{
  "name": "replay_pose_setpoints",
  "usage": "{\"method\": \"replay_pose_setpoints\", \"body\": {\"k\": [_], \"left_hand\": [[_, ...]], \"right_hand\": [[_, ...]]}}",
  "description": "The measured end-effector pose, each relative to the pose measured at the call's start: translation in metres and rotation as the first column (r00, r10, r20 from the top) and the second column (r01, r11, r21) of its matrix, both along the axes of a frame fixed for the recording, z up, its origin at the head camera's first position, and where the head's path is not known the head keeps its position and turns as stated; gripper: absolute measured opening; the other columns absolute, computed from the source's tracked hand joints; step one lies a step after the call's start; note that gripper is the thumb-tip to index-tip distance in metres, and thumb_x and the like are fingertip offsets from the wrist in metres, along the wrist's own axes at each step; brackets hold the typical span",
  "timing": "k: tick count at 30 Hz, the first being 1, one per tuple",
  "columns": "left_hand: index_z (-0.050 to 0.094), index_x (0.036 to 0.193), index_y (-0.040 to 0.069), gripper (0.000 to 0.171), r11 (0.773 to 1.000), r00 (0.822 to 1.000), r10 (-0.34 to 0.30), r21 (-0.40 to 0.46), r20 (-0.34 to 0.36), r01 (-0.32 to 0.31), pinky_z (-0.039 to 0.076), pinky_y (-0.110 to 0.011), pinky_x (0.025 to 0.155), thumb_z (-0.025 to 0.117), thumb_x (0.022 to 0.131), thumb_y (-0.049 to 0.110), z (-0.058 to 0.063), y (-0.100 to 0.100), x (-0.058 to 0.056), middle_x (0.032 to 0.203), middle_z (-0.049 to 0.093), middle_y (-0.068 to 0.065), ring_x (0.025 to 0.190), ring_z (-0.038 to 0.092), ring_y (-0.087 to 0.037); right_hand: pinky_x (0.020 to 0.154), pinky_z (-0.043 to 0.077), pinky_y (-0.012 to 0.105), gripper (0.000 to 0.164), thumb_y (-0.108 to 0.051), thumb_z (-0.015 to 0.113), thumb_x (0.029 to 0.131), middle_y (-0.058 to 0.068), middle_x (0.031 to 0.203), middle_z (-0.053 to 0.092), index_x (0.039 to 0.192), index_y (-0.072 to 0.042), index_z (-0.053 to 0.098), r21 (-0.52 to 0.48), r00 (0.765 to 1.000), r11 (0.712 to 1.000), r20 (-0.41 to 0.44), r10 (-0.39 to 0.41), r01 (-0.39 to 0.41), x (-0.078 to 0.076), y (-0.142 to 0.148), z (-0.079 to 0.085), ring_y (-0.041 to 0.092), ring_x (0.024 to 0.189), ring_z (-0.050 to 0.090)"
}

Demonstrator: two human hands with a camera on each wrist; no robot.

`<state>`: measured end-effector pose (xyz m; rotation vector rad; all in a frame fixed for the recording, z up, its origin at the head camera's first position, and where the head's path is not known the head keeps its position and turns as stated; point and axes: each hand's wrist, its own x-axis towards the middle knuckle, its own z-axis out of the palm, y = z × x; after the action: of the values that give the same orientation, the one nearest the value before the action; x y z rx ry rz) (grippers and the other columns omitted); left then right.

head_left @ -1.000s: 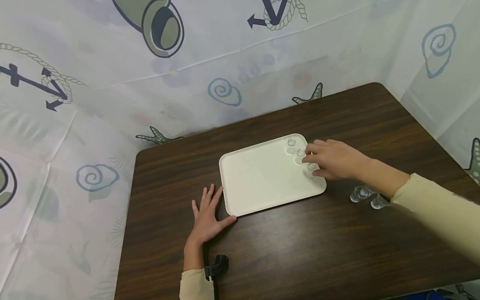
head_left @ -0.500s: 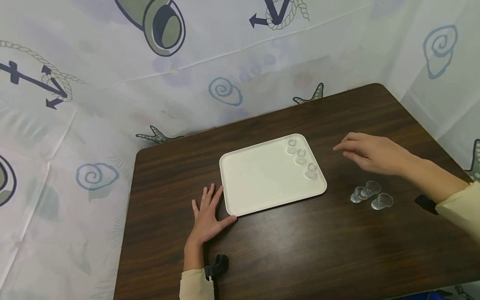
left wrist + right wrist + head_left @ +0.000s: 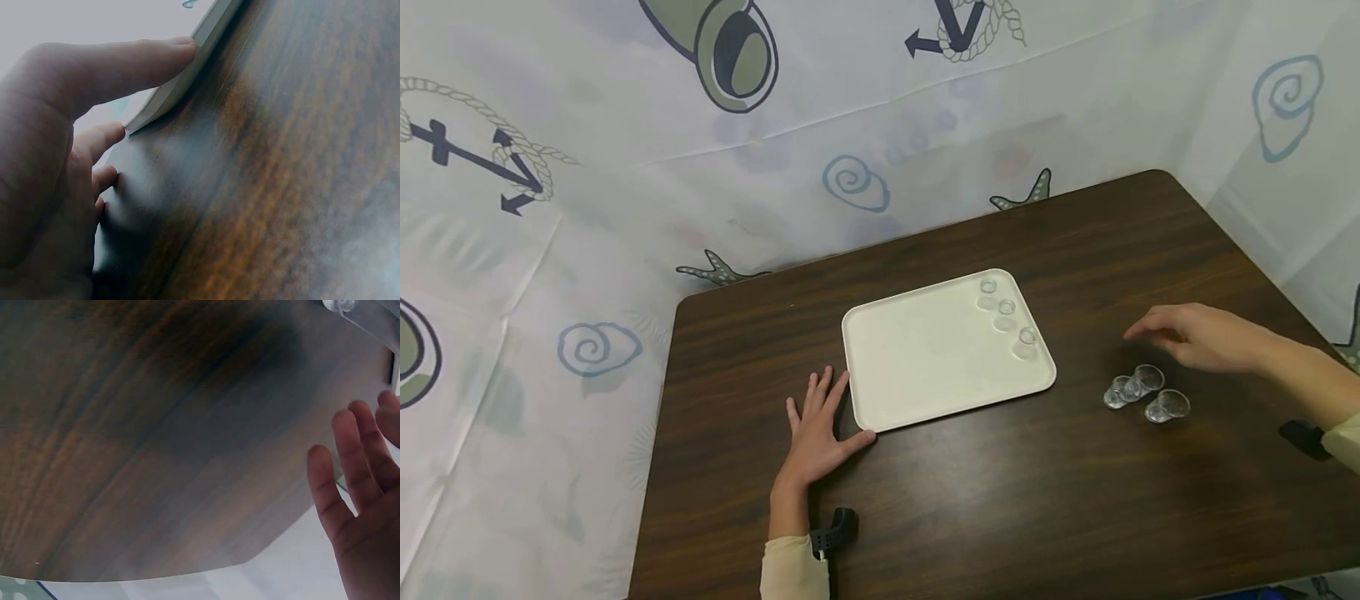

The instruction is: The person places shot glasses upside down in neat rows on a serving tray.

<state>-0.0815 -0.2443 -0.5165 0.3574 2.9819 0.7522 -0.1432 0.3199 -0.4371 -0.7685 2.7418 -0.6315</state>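
Note:
A cream rectangular tray [image 3: 925, 358] lies on the dark wooden table. Along its right side, three small clear cups [image 3: 1026, 341] stand in a row. My left hand [image 3: 812, 446] has its fingers spread at the tray's near left corner; in the left wrist view the thumb [image 3: 137, 65] touches the rim [image 3: 167, 95]. To the right of the tray, my right hand [image 3: 1213, 337] hovers with loosely bent fingers and holds nothing. Just below it is a small group of clear cups [image 3: 1167, 406]. One clear cup [image 3: 369, 319] also shows at the top corner of the right wrist view.
Patterned white cloth [image 3: 760, 192] hangs behind the table and along its sides. The dark wooden tabletop [image 3: 985, 500] extends around the tray. A black wrist mount [image 3: 837, 533] sits by the left forearm.
My right hand has drawn back from the cups on the tray, moving right and then down toward the group of cups on the table. The left hand stays at the tray corner.

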Motion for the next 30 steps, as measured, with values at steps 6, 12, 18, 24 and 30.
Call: {"method": "replay_pose_setpoints", "body": {"k": [6, 12, 18, 24, 30], "left_hand": [[0.024, 0.158, 0.025, 0.099, 1.0, 1.0, 0.003, -0.008, 0.002, -0.003, -0.005, -0.074, 0.104, 0.071, 0.079, 0.062, -0.001, 0.0, 0.0, 0.163, 0.013, -0.01, 0.149, 0.004, -0.036], [0.023, 0.158, 0.026, 0.099, 1.0, 1.0, 0.003, -0.007, 0.002, -0.003, -0.006, -0.072, 0.105, 0.071, 0.079, 0.063, 0.0, 0.002, 0.001, 0.163, 0.013, -0.01, 0.149, 0.003, -0.035], [0.023, 0.158, 0.026, 0.1, 1.0, 1.0, 0.003, -0.003, 0.004, -0.003, -0.007, -0.072, 0.105, 0.071, 0.079, 0.062, 0.002, 0.002, 0.002, 0.163, 0.013, -0.01, 0.149, 0.003, -0.034], [0.023, 0.158, 0.026, 0.099, 1.0, 1.0, 0.002, -0.006, 0.005, -0.002, -0.007, -0.072, 0.105, 0.071, 0.079, 0.063, 0.001, 0.002, 0.0, 0.163, 0.013, -0.009, 0.149, 0.003, -0.034], [0.025, 0.157, 0.024, 0.098, 1.0, 1.0, 0.007, -0.003, -0.001, -0.007, -0.005, -0.073, 0.104, 0.071, 0.079, 0.062, 0.0, 0.001, 0.0, 0.163, 0.015, -0.011, 0.149, 0.004, -0.036]], "right_hand": [[0.074, 0.053, 0.032, 0.038, 0.006, 0.074, 0.08, -0.008, 0.107, 0.065, 0.111, -0.016, 0.072, -0.046, 0.996, 0.999, 0.084, 0.031, -0.028, 0.005, 0.006, -0.012, 0.009, 0.088, 0.061], [0.073, 0.053, 0.029, 0.042, 0.002, 0.082, 0.074, -0.014, 0.1, 0.063, 0.111, -0.014, 0.072, -0.094, 0.989, 0.993, 0.123, 0.084, -0.073, 0.008, 0.01, -0.02, 0.001, 0.085, 0.058], [0.073, 0.053, 0.029, 0.045, -0.001, 0.083, 0.073, -0.013, 0.101, 0.063, 0.114, -0.013, 0.071, -0.117, 0.983, 0.989, 0.151, 0.103, -0.085, 0.009, 0.012, -0.026, 0.001, 0.087, 0.058], [0.071, 0.054, 0.029, 0.047, 0.001, 0.085, 0.07, -0.011, 0.101, 0.063, 0.114, -0.011, 0.071, -0.167, 0.983, 0.98, 0.128, 0.129, -0.106, 0.011, 0.01, -0.026, 0.001, 0.087, 0.057], [0.067, 0.054, 0.03, 0.047, 0.005, 0.085, 0.068, -0.006, 0.1, 0.065, 0.111, -0.009, 0.072, -0.244, 0.982, 0.956, 0.058, 0.179, -0.16, 0.009, 0.009, -0.029, 0.003, 0.084, 0.058]]}}
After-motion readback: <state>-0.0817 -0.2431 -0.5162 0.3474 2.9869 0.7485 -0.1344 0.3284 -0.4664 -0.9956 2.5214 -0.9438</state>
